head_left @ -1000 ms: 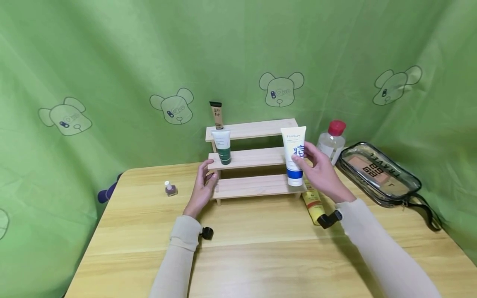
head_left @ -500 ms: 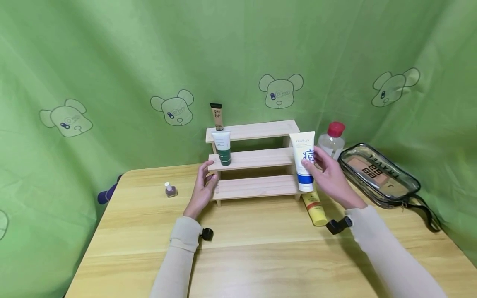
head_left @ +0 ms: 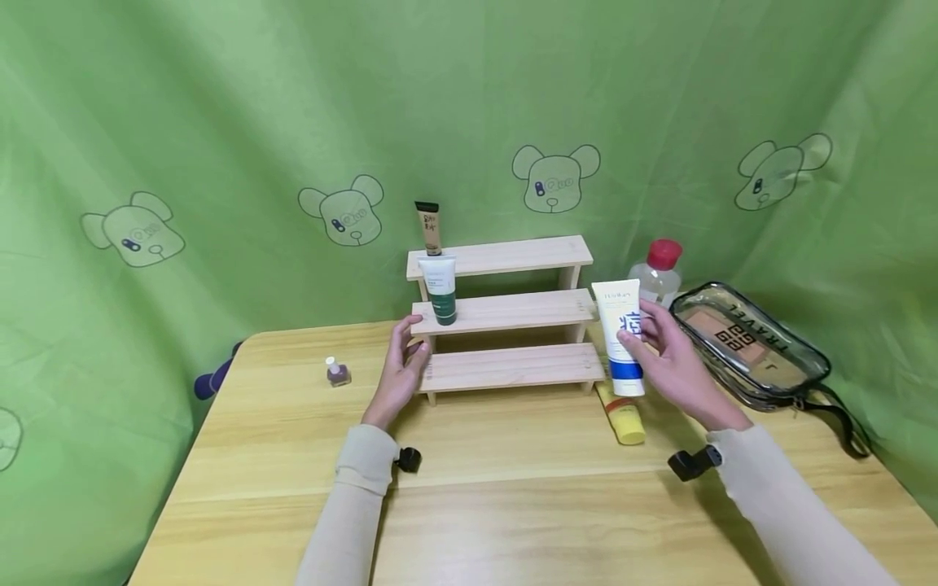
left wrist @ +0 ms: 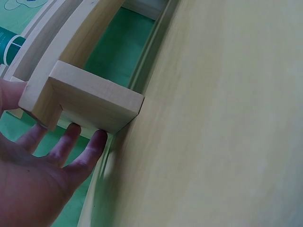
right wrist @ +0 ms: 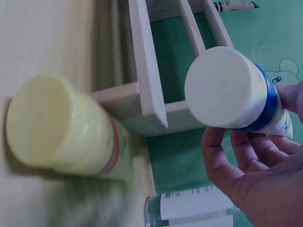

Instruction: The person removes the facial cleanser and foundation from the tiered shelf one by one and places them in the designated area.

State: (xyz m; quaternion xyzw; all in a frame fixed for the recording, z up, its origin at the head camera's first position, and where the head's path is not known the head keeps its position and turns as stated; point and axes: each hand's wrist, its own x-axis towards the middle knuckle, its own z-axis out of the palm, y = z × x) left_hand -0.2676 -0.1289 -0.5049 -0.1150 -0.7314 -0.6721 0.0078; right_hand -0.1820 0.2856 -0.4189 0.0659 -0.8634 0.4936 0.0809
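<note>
Right hand [head_left: 672, 360] pinches white tube [head_left: 614, 321] with thumb and bent fingers, up in air by right end of wood shelf [head_left: 513, 313]. Left hand [head_left: 399, 374], fingers loosely spread, touches shelf's left end. Right wrist view shows white tube's round flat end [right wrist: 218, 87]; head view hides that. Only head view shows bottle's red cap [head_left: 664, 254]. Shelf: 3 flat pale steps. Travel bag [head_left: 787, 358]: clear, shiny plastic. Table [head_left: 498, 513]: yellow, streaky. Green cloth [head_left: 440, 98] behind: wavy, animal faces.
</note>
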